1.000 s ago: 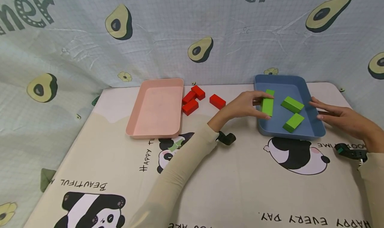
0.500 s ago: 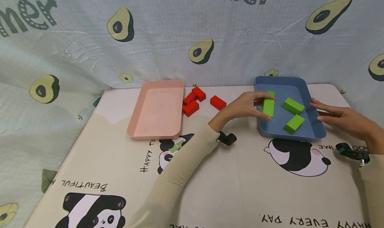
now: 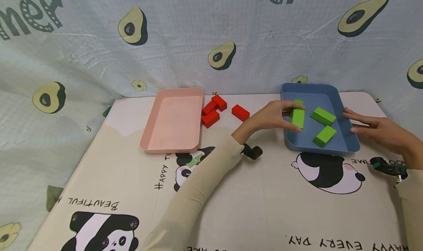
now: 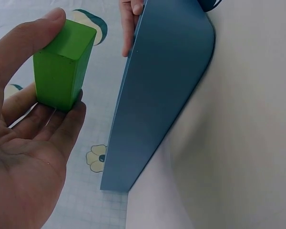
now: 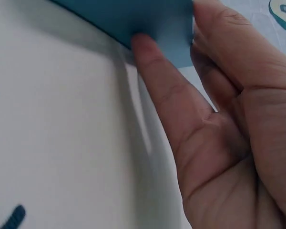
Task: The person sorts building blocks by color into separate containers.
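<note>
The near part of the table surface (image 3: 297,214) carries panda prints and inverted lettering. Beyond it, each sleeve bears a black wrist device (image 3: 252,152).

The left hand (image 3: 272,116) pinches one green block (image 3: 298,118) between thumb and fingers. In the head view this block overlaps the left side of the blue tray (image 3: 297,143); in the left wrist view it appears apart from the tray wall. The right hand (image 3: 384,131), fingers extended, touches the outer right wall of the tray. The held block is therefore located directly at the left fingertips and well apart from the right hand, with two loose green blocks (image 3: 323,116) in between, on the tray floor.

Left of the left hand: one separate red block (image 3: 240,112), three grouped red blocks (image 3: 210,118), then a pink tray (image 3: 176,120). An avocado-print sheet (image 3: 178,53) forms the background.
</note>
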Available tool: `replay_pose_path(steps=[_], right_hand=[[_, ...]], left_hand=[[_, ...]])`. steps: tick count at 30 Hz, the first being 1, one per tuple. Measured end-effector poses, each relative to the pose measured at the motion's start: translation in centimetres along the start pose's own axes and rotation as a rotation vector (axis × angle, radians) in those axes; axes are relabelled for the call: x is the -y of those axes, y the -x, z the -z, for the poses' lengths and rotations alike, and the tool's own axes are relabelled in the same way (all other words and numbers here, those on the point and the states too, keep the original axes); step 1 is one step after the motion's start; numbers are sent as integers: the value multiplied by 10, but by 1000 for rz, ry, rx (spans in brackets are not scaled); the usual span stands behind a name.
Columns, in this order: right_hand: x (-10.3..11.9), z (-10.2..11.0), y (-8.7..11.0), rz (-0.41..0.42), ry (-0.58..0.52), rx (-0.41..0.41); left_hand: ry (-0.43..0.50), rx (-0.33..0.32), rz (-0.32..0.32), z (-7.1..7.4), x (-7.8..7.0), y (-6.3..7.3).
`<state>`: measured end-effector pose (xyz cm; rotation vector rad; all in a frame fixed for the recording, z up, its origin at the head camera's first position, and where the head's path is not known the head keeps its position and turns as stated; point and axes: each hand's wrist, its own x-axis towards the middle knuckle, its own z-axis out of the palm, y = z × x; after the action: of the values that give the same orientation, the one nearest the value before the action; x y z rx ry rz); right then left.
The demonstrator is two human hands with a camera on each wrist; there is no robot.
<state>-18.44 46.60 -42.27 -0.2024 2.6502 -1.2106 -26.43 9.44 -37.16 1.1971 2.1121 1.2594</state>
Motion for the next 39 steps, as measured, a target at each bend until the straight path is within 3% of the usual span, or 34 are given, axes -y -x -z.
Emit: replay_pose_path(steps=[24, 39], right_hand=[[7, 1, 0, -50, -28, 18], [4, 1, 0, -44, -40, 17]], left_hand=[[-9, -15, 5, -7, -5, -11], [22, -16, 51, -7, -7, -18]])
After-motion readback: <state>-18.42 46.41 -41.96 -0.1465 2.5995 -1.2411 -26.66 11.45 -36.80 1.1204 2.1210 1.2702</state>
